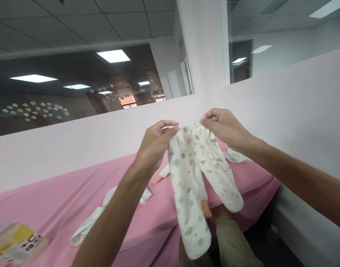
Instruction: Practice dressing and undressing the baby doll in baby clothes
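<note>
A pair of white footed baby pants [186, 170] with a small green print hangs upright in the air, its two legs dangling apart. My left hand [157, 142] pinches one corner of the waistband, and my right hand [221, 124] pinches the other. Behind the pants, part of a white garment with orange cuffs [164, 172] lies on the pink cloth. A pale garment [89, 224] lies partly hidden behind my left forearm. More white printed fabric [236, 155] rests below my right wrist.
A pink cloth [61, 200] covers the surface in front of me, against a white wall [83, 152] with windows above. A clear container with a yellow label [19, 241] stands at the lower left. My trouser leg [236, 244] shows below.
</note>
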The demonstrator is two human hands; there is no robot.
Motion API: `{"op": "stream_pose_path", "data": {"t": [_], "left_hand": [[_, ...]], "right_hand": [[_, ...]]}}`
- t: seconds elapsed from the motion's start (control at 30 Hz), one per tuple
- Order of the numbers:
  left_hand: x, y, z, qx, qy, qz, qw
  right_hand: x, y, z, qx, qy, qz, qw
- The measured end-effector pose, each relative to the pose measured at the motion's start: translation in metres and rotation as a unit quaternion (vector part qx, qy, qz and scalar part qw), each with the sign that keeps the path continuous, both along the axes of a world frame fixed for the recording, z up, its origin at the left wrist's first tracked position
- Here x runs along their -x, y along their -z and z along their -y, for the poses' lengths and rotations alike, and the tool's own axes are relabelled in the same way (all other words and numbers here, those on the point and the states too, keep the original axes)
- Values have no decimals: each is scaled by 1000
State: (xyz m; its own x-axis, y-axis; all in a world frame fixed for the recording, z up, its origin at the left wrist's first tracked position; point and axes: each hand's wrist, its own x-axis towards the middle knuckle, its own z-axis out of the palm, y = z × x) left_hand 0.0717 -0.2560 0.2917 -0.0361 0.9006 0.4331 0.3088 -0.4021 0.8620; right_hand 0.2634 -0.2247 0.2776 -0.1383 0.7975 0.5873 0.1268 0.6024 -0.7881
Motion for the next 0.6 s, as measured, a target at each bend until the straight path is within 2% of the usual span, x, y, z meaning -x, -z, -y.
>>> {"op": "stream_pose_path", "data": {"t": [0.13,0.27,0.33,0.4,0.43,0.47,0.53,0.6], "left_hand": [[-25,10,6,-81,58,-14,995],[-31,28,17,-104,106,-43,988],[-30,42,21,-123,77,-47,988],[-29,61,26,-129,1,-35,991],[-29,73,28,-110,-36,-22,993],[-30,85,30,-68,-46,-11,997],[-36,111,34,20,24,21,999],[-42,134,37,112,115,75,984]], "right_hand": [[14,14,31,-14,-53,48,997],[11,29,38,-56,-1,107,993],[6,30,32,-53,16,104,993],[2,26,27,-31,5,83,996],[1,23,25,-19,-3,64,998],[0,20,24,-11,-8,41,999],[0,13,24,-12,-11,-2,1000],[1,9,22,-31,7,-26,999]]}}
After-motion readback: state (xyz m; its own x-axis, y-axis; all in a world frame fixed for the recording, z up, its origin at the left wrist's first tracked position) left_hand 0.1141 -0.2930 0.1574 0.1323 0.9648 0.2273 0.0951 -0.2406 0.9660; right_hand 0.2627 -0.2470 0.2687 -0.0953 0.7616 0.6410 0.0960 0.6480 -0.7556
